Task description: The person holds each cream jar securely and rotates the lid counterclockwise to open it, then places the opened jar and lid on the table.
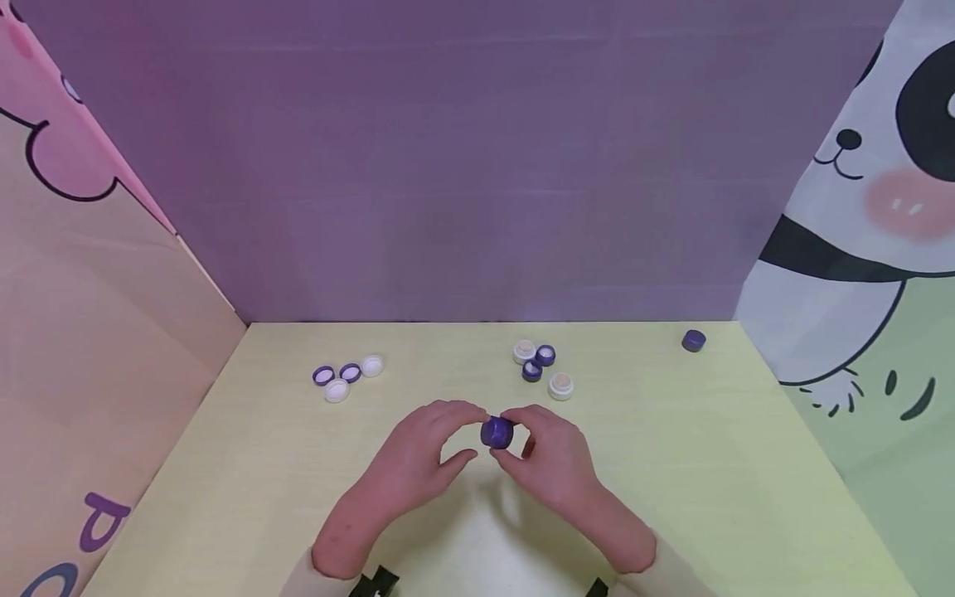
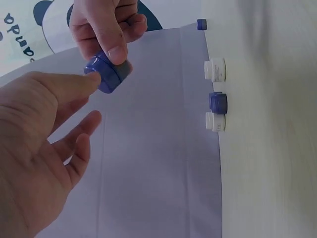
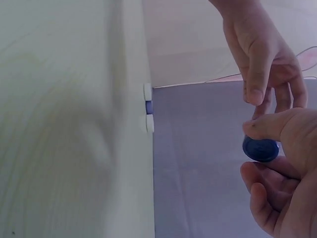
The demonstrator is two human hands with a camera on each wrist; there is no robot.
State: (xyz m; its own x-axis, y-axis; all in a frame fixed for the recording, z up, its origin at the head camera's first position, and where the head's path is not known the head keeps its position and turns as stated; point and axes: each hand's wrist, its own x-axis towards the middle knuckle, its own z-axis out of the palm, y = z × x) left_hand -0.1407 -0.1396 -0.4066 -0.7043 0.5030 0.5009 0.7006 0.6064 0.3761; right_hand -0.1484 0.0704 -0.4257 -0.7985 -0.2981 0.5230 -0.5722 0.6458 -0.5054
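A small purple jar (image 1: 496, 433), seemingly with its lid on, is held above the table between my hands. My right hand (image 1: 548, 452) pinches it between thumb and fingers; in the left wrist view this jar (image 2: 106, 73) sits tilted under the right thumb. My left hand (image 1: 425, 456) has its forefinger tip at the jar's left side, while its thumb stands apart from it. From the right wrist the jar (image 3: 260, 148) shows a dark round face. Beyond the hands stand open white jars (image 1: 561, 386) and open purple jars (image 1: 532, 371).
Purple lids (image 1: 324, 376) and white lids (image 1: 336, 390) lie at the left of the pale table (image 1: 224, 497). Another purple jar (image 1: 694, 341), closed, stands at the far right. A purple backdrop (image 1: 477, 166) rises behind the table, with printed panels on both sides.
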